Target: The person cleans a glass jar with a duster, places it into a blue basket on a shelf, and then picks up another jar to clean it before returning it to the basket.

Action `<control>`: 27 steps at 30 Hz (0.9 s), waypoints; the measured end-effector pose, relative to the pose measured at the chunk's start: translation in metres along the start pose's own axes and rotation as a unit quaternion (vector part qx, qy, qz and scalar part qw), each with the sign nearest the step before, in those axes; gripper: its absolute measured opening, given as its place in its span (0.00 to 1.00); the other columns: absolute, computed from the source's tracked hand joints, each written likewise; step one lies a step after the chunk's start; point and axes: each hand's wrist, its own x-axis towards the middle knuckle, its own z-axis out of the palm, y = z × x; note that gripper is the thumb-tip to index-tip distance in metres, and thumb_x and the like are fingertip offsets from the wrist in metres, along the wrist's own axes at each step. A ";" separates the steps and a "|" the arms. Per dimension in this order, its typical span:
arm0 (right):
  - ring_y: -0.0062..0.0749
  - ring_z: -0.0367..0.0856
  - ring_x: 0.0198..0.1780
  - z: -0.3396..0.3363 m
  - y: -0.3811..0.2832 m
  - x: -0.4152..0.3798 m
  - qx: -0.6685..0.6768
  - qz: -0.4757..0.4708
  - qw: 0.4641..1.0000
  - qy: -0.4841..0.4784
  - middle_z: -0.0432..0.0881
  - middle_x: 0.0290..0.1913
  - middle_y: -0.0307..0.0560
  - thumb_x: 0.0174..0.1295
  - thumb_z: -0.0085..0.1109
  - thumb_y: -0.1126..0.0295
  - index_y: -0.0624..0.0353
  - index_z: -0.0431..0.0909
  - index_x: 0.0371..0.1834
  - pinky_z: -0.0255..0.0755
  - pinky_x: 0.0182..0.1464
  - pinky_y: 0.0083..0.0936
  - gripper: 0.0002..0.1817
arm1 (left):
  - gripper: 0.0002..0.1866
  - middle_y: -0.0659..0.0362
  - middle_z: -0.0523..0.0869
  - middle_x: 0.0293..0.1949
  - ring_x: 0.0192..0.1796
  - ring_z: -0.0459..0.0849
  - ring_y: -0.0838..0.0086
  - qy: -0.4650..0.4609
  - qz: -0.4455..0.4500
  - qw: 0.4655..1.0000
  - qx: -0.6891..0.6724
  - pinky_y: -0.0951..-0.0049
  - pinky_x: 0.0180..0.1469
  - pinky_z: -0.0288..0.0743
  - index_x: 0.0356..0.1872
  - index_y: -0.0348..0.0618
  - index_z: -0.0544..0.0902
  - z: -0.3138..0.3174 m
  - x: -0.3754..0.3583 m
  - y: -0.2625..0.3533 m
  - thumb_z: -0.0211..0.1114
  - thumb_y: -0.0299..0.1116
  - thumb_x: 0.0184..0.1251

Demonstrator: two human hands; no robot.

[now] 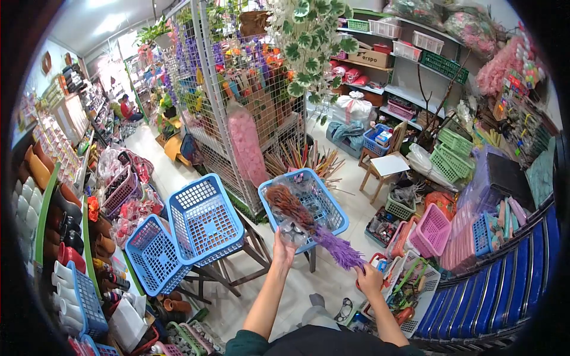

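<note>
A bunch of dried-looking stems, brown at one end and purple at the other, hangs slantwise in front of me. My right hand is closed around its purple lower end. Under the brown part, my left hand is raised against clear plastic wrapping, its fingers partly hidden by the plastic. Behind the bunch stands a blue basket with clear plastic packs inside. Two more blue baskets, an upright one and a tilted one, are at the left.
A wire mesh rack with artificial flowers rises ahead. Dark stools support the baskets. Vases line the left shelves. Pink basket, white crate and blue stacked slats lie right. A person sits far back left.
</note>
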 end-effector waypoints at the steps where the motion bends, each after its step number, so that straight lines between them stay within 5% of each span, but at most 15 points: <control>1: 0.47 0.78 0.25 -0.007 -0.006 0.000 -0.012 0.010 1.000 -0.019 0.80 0.25 0.48 0.54 0.63 0.60 0.57 0.80 0.31 0.70 0.28 0.36 0.11 | 0.21 0.57 0.79 0.50 0.55 0.77 0.62 -0.004 0.006 1.000 -0.016 0.51 0.58 0.71 0.56 0.46 0.71 -0.001 0.000 0.001 0.48 0.48 0.71; 6: 0.41 0.78 0.24 -0.048 -0.002 0.022 0.000 -0.121 0.992 -0.036 0.80 0.25 0.44 0.50 0.65 0.61 0.54 0.82 0.31 0.70 0.26 0.32 0.11 | 0.23 0.59 0.79 0.47 0.49 0.78 0.65 -0.106 0.082 0.991 -0.030 0.59 0.54 0.73 0.53 0.48 0.73 -0.015 0.006 0.019 0.47 0.53 0.69; 8: 0.41 0.78 0.24 -0.054 -0.007 0.029 -0.033 -0.093 0.995 0.012 0.80 0.24 0.44 0.49 0.65 0.60 0.54 0.82 0.29 0.70 0.26 0.32 0.11 | 0.18 0.62 0.80 0.43 0.45 0.79 0.69 0.026 0.069 0.996 -0.060 0.67 0.50 0.75 0.55 0.48 0.73 0.047 -0.019 0.031 0.42 0.43 0.73; 12: 0.41 0.77 0.22 -0.057 0.001 0.049 -0.006 -0.174 0.984 -0.027 0.79 0.22 0.44 0.49 0.65 0.60 0.54 0.82 0.28 0.69 0.24 0.32 0.10 | 0.19 0.57 0.81 0.46 0.49 0.78 0.63 -0.011 0.104 0.990 -0.093 0.62 0.57 0.71 0.51 0.48 0.75 0.019 0.014 0.034 0.44 0.47 0.72; 13: 0.43 0.80 0.28 -0.067 -0.001 0.052 -0.042 -0.118 0.988 -0.088 0.82 0.28 0.48 0.49 0.65 0.65 0.58 0.82 0.29 0.70 0.28 0.32 0.09 | 0.19 0.55 0.80 0.47 0.51 0.78 0.61 -0.369 0.078 0.905 -0.195 0.59 0.59 0.69 0.50 0.47 0.75 0.016 0.028 0.042 0.45 0.48 0.71; 14: 0.43 0.80 0.28 -0.069 -0.004 0.058 -0.040 -0.121 0.988 -0.089 0.82 0.28 0.48 0.49 0.65 0.65 0.58 0.82 0.29 0.70 0.28 0.32 0.09 | 0.19 0.56 0.81 0.46 0.50 0.78 0.63 -0.129 0.144 0.981 -0.010 0.60 0.59 0.69 0.50 0.48 0.76 0.011 0.028 0.033 0.46 0.47 0.71; 16: 0.43 0.80 0.27 -0.065 -0.009 0.068 -0.025 -0.075 0.997 -0.004 0.82 0.27 0.48 0.48 0.65 0.65 0.58 0.83 0.29 0.71 0.28 0.32 0.09 | 0.17 0.56 0.80 0.47 0.51 0.78 0.63 -0.043 0.116 0.991 -0.055 0.60 0.58 0.69 0.51 0.48 0.75 0.072 0.012 0.037 0.48 0.46 0.70; 18: 0.44 0.79 0.25 -0.058 -0.008 0.076 -0.019 -0.078 0.996 0.026 0.82 0.26 0.48 0.48 0.65 0.65 0.59 0.83 0.28 0.71 0.28 0.33 0.09 | 0.20 0.56 0.77 0.53 0.56 0.75 0.63 -0.089 0.095 0.990 -0.053 0.58 0.60 0.67 0.56 0.47 0.71 0.066 0.024 0.033 0.47 0.46 0.71; 19: 0.44 0.79 0.25 -0.060 -0.003 0.083 -0.010 -0.125 0.992 0.003 0.82 0.26 0.48 0.48 0.65 0.65 0.59 0.83 0.29 0.71 0.28 0.32 0.09 | 0.22 0.55 0.74 0.57 0.59 0.72 0.62 -0.332 0.060 0.929 -0.151 0.57 0.62 0.65 0.59 0.46 0.69 0.047 0.046 0.032 0.46 0.47 0.72; 20: 0.44 0.79 0.25 -0.062 0.003 0.088 -0.002 -0.172 0.985 -0.020 0.82 0.26 0.48 0.48 0.65 0.65 0.59 0.83 0.29 0.71 0.28 0.32 0.09 | 0.24 0.55 0.71 0.61 0.63 0.69 0.61 -0.551 0.021 0.800 -0.238 0.56 0.64 0.62 0.63 0.45 0.66 0.038 0.061 0.030 0.44 0.48 0.73; 21: 0.43 0.80 0.26 -0.065 0.010 0.092 -0.013 -0.147 0.988 -0.045 0.82 0.27 0.49 0.48 0.64 0.66 0.60 0.82 0.29 0.71 0.29 0.31 0.09 | 0.24 0.55 0.71 0.61 0.63 0.69 0.61 -0.551 0.022 0.799 -0.238 0.56 0.64 0.62 0.63 0.45 0.66 0.049 0.056 0.034 0.44 0.48 0.73; 23: 0.43 0.80 0.27 -0.063 0.011 0.098 -0.037 -0.109 0.993 -0.035 0.82 0.27 0.49 0.48 0.65 0.66 0.60 0.82 0.29 0.72 0.30 0.31 0.09 | 0.20 0.58 0.77 0.52 0.55 0.74 0.65 -0.234 0.092 0.960 -0.127 0.58 0.59 0.67 0.55 0.46 0.72 0.099 0.022 0.052 0.45 0.48 0.73; 24: 0.43 0.81 0.28 -0.061 0.010 0.099 -0.060 -0.069 0.996 -0.023 0.82 0.28 0.49 0.47 0.65 0.66 0.60 0.82 0.28 0.72 0.30 0.31 0.09 | 0.19 0.59 0.79 0.47 0.51 0.77 0.67 -0.059 0.121 0.989 -0.064 0.60 0.57 0.70 0.51 0.47 0.75 0.110 0.015 0.055 0.45 0.48 0.73; 26: 0.43 0.80 0.27 -0.055 0.011 0.102 -0.017 -0.098 0.995 0.013 0.82 0.27 0.48 0.47 0.65 0.66 0.60 0.82 0.27 0.72 0.30 0.31 0.09 | 0.18 0.58 0.80 0.46 0.50 0.78 0.66 -0.069 0.115 0.989 -0.063 0.61 0.59 0.69 0.50 0.47 0.76 0.080 0.038 0.041 0.45 0.47 0.73; 27: 0.44 0.80 0.27 -0.057 0.015 0.103 -0.015 -0.122 0.992 -0.004 0.82 0.27 0.48 0.47 0.65 0.66 0.60 0.82 0.27 0.72 0.30 0.31 0.09 | 0.20 0.56 0.79 0.50 0.54 0.76 0.63 -0.194 0.083 0.968 -0.135 0.59 0.62 0.65 0.54 0.47 0.74 0.050 0.056 0.036 0.45 0.47 0.73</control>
